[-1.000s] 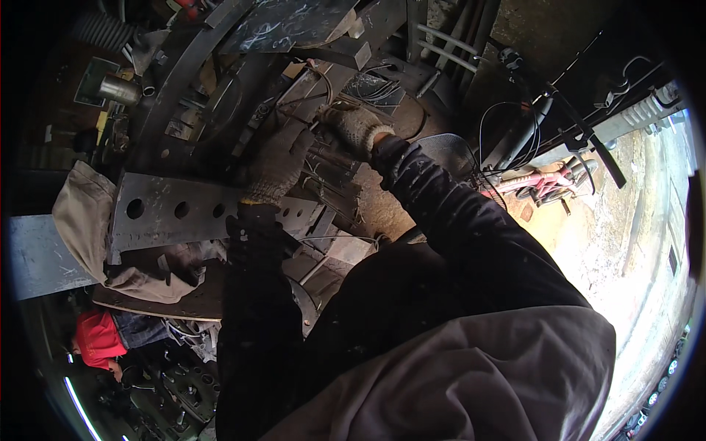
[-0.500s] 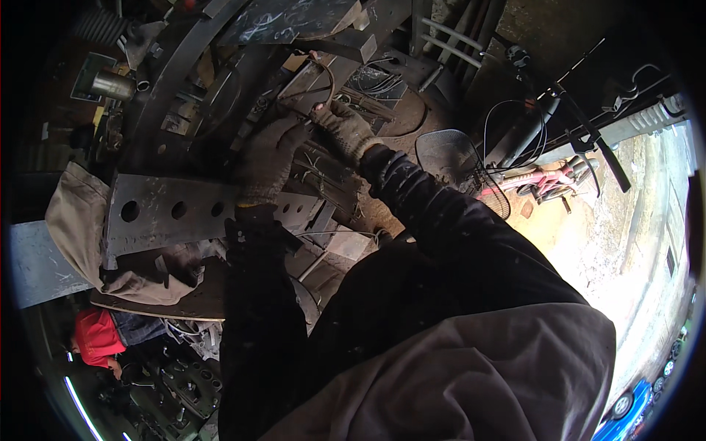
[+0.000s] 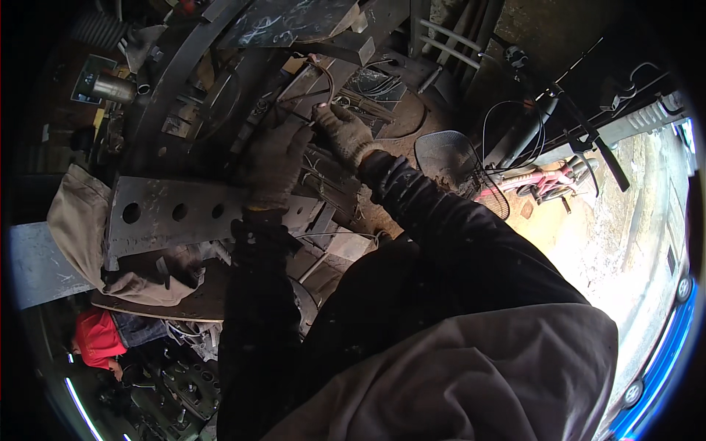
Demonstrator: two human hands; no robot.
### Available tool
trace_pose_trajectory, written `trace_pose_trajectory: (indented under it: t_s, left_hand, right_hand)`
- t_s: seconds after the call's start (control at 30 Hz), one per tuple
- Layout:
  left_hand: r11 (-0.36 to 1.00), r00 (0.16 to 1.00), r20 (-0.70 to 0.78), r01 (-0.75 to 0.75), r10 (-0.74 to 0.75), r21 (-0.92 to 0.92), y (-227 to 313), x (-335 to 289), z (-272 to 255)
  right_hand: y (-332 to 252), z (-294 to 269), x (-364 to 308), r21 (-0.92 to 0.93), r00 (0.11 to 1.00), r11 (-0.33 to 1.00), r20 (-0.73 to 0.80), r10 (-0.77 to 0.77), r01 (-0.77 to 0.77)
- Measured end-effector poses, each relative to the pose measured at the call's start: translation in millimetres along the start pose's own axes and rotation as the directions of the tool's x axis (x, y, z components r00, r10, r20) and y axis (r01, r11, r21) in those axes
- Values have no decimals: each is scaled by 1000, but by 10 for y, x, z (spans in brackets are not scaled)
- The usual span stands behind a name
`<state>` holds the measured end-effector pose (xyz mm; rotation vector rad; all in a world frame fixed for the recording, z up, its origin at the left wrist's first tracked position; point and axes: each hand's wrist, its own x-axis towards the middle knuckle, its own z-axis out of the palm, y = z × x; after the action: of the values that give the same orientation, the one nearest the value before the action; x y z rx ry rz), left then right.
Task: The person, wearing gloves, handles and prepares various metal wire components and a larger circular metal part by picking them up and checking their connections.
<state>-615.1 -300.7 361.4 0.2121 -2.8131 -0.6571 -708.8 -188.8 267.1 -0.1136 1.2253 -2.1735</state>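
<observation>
My left hand [image 3: 273, 163], in a grey-brown knit glove, is closed near the upper middle, past the near end of a steel plate with round holes [image 3: 158, 214]. Whatever its fingers grip is hidden under the glove. Beside it on the right, my right hand [image 3: 344, 134], gloved alike, is closed too, its thumb side toward the left hand. A thin dark rod [image 3: 298, 115] shows just beyond the gap between the hands; which hand holds it, if either, cannot be made out. A brown cable [image 3: 330, 77] curves down close to the right hand's fingertips.
A chalk-marked steel plate [image 3: 290, 22] lies beyond the hands. A brown cloth [image 3: 77, 213] hangs over the holed plate's left end. At right are a wire mesh basket [image 3: 446, 158] and a pink bicycle frame [image 3: 537, 178]. A person in red [image 3: 99, 338] is at lower left.
My left hand has shifted slightly to the right and its wrist has dropped a little. The right hand stays nearly in place. Outside, a blue car has moved further into view at lower right.
</observation>
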Motion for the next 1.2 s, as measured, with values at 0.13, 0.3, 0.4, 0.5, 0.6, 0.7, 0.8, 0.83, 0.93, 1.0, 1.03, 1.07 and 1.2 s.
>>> trace_pose_trajectory:
  t_s: [0.13, 0.3, 0.4, 0.5, 0.6, 0.7, 0.8, 0.83, 0.93, 1.0, 1.03, 1.07, 1.2]
  left_hand:
    - [990, 988, -105, -105, 115, 96, 56, 72, 83]
    - [994, 996, -73, -55, 48, -97, -15, 93, 115]
    - [987, 994, -72, -87, 78, -137, -104, 124, 111]
    - [939, 998, 23, 69, -65, -338, -213, 101, 113]
    - [856, 981, 113, 194, -159, -480, -259, 161, 84]
    - [945, 986, 140, 126, -87, -302, -201, 155, -3]
    - [967, 997, 71, 30, -12, -251, -127, 116, 57]
    - [990, 996, -35, -89, 86, -110, -54, 90, 113]
    - [949, 953, -149, -228, 263, 217, 35, 19, 258]
    - [888, 928, -158, -259, 338, 380, 156, 17, 298]
    - [883, 929, -141, -267, 343, 386, 280, 33, 275]
    - [881, 932, -126, -268, 339, 390, 363, 34, 252]
    - [980, 980, -60, -186, 190, 65, 625, -188, -30]
  right_hand:
    - [-170, -99, 31, -110, 998, 994, 58, 31, -25]
    - [-189, -116, -24, -122, 995, 993, 97, 9, 3]
    - [-131, -136, 5, -43, 991, 999, 132, 21, -16]
    - [-29, -68, 64, -104, 993, 994, 119, -9, 21]
    - [30, 16, 79, -34, 1000, 999, 24, -8, 9]
    - [11, 60, 43, -175, 997, 984, -73, -38, 24]
    - [-47, -34, 24, -104, 999, 994, 28, -41, 44]
    - [-46, -116, 75, -349, 997, 934, 23, -72, 75]
    - [-280, -176, 164, -872, 964, 417, 200, -173, 256]
    - [-360, -246, 226, -927, 914, -95, 374, -160, 363]
    - [-291, -323, 261, -925, 917, 183, 272, -291, 332]
    - [-268, -363, 223, -907, 908, 250, 246, -340, 339]
    - [-660, -230, -554, -533, 994, 846, -100, -45, -16]
